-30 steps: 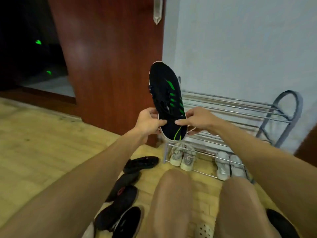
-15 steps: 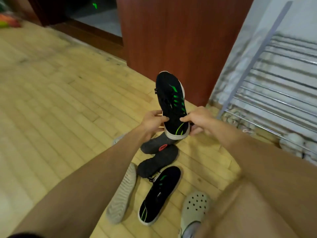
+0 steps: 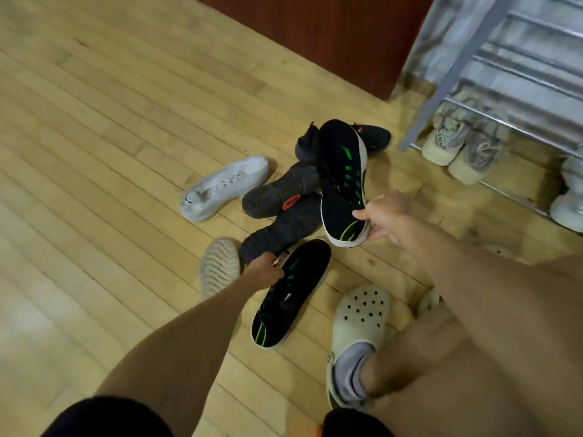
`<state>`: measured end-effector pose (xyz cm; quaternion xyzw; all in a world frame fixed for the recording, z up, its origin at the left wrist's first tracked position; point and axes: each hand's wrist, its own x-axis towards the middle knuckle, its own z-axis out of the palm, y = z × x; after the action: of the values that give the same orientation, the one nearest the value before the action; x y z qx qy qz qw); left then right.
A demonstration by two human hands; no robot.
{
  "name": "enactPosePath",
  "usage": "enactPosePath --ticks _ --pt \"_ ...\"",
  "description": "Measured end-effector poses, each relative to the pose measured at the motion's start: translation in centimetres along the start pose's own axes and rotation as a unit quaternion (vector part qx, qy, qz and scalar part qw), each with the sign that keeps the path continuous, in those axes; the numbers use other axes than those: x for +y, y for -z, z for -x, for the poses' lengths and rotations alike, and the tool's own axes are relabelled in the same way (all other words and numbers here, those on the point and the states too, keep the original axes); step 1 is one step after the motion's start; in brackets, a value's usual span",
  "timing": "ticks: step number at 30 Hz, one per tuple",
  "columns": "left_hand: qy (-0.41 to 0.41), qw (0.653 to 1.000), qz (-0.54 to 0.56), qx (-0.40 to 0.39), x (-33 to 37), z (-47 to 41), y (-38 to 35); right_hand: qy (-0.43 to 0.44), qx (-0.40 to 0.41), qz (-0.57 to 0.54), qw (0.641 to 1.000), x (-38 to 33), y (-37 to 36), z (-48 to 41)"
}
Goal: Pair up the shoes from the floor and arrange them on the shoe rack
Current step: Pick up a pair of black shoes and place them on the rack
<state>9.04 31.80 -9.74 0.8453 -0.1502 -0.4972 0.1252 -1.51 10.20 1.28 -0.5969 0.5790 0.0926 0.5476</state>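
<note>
Two edge grips: right hand [image 3: 388,216] pinches raised shoe [image 3: 342,181] heel, left hand [image 3: 264,273] grips floor shoe [image 3: 291,299] rim.

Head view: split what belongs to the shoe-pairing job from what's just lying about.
Job: black-green shoe in right hand; its match, gripped by left hand; grey shoes; white shoe; shoe rack.
Idle: worn clog; wooden panel.

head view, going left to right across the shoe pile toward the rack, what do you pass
white shoe → dark shoe with a red spot on its sole → black and green shoe held up → right hand holding it → beige sneakers on the shoe rack
</note>
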Motion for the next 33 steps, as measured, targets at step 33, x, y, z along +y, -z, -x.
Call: enactPosePath --ticks 33 --pt "0.060 0.955 0.223 -0.184 -4.4 5.3 -4.4 0.052 -0.009 0.079 0.995 4.8 1.1 5.2"
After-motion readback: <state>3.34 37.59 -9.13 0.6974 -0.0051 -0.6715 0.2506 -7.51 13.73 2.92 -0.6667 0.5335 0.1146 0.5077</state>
